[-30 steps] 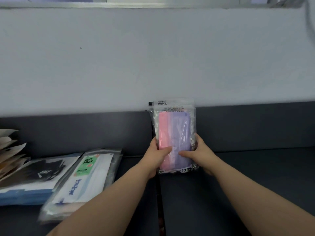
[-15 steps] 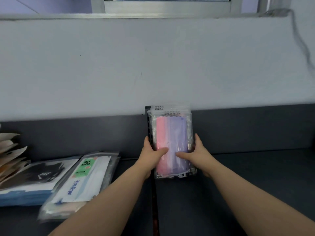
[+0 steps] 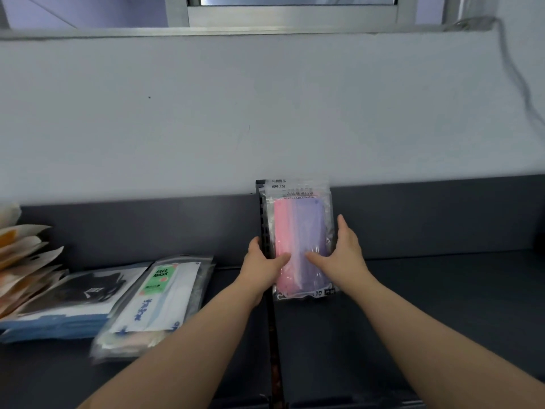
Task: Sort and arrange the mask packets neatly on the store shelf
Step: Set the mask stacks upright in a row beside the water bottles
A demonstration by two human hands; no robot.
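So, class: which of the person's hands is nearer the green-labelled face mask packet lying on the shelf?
Left. The left hand grips the pink-and-purple packet's left edge, just right of the green-labelled packet; the right hand holds its far edge.

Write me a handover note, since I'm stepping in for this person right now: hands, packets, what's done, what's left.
Left hand and right hand: both grip the pink and purple mask packets, held upright against the shelf's back wall, just right of the black divider.
Left of the divider: a green-label FACE MASK packet lies askew on a small pile, beside a black and blue stack and fanned packets at the far left edge.
Done: the pink and purple packets are nearly placed.
Left: let go, then straighten the left-hand piles.
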